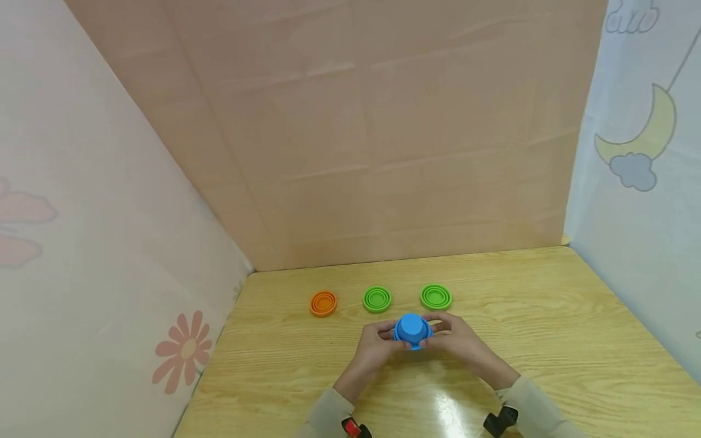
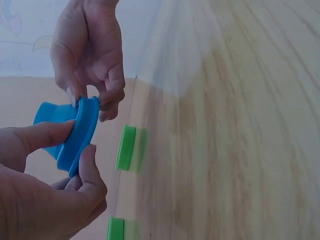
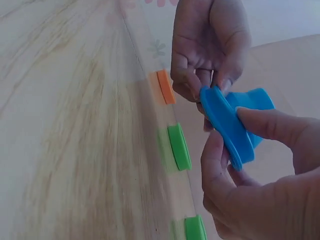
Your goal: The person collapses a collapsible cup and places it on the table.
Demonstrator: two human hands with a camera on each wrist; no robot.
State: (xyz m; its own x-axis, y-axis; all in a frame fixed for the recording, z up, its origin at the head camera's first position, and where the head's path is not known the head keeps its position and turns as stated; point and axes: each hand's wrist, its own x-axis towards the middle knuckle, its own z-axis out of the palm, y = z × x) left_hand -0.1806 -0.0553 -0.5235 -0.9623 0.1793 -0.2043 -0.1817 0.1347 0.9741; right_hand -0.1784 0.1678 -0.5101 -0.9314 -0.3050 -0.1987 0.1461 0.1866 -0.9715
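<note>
A blue collapsible silicone cup [image 1: 412, 328] is held above the table by both hands, its base popped out and facing up toward the head camera. On one side of it, my left hand [image 1: 376, 344] pinches the rim between thumb and fingers. My right hand [image 1: 454, 336] pinches the opposite side of the rim in the same way. In the left wrist view the cup's wide rim [image 2: 82, 135] looks slightly bent between the hands. The narrower base part [image 3: 257, 100] sticks out past the rim in the right wrist view.
Beyond the hands, a flattened orange cup [image 1: 324, 303] and two flattened green cups, one in the middle [image 1: 377, 299] and one at right [image 1: 435, 297], lie in a row on the wooden table [image 1: 263, 377]. A brown panel [image 1: 383, 152] stands behind, with patterned walls at both sides.
</note>
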